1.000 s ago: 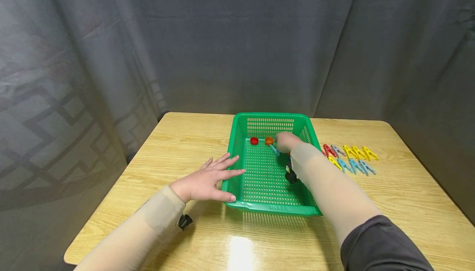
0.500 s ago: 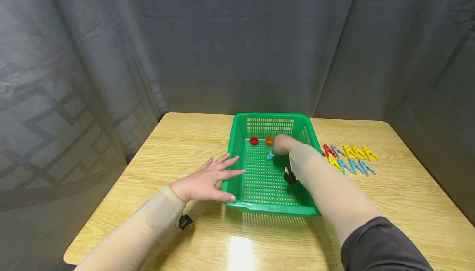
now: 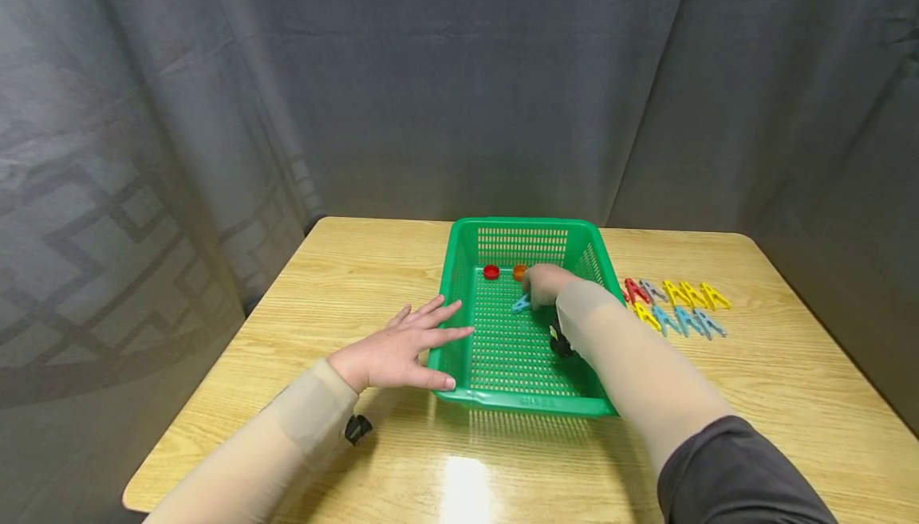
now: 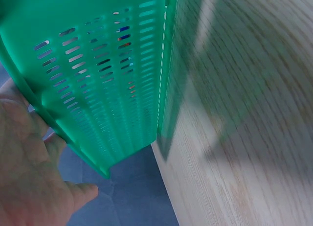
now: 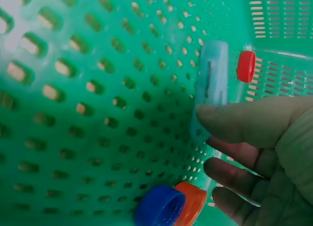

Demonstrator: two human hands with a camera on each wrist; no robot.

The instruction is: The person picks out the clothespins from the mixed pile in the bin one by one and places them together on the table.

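A green plastic basket (image 3: 540, 403) stands on the table. My left hand (image 3: 405, 346) rests on its left rim with fingers spread; in the left wrist view the same hand (image 4: 34, 172) lies along that rim. Inside the basket, my right hand (image 3: 549, 282) pinches a light blue clothespin (image 3: 521, 303) low over the mesh floor. The right wrist view shows the thumb on this clothespin (image 5: 213, 74), its far side partly hidden by the fingers. A red cap (image 3: 491, 272) and an orange cap (image 3: 519, 272) lie near the back wall.
Right of the basket, yellow clothespins (image 3: 714, 296), light blue ones (image 3: 687, 321), red ones (image 3: 636, 290) and a grey one (image 3: 652, 291) lie in two rows. In the right wrist view a blue cap (image 5: 157, 206) sits against an orange cap (image 5: 191, 201). A grey curtain (image 3: 459, 109) hangs behind.
My right hand has shifted slightly left and nearer, and the light blue clothespin has turned and moved a little left and nearer with it. My left hand has stayed in place.
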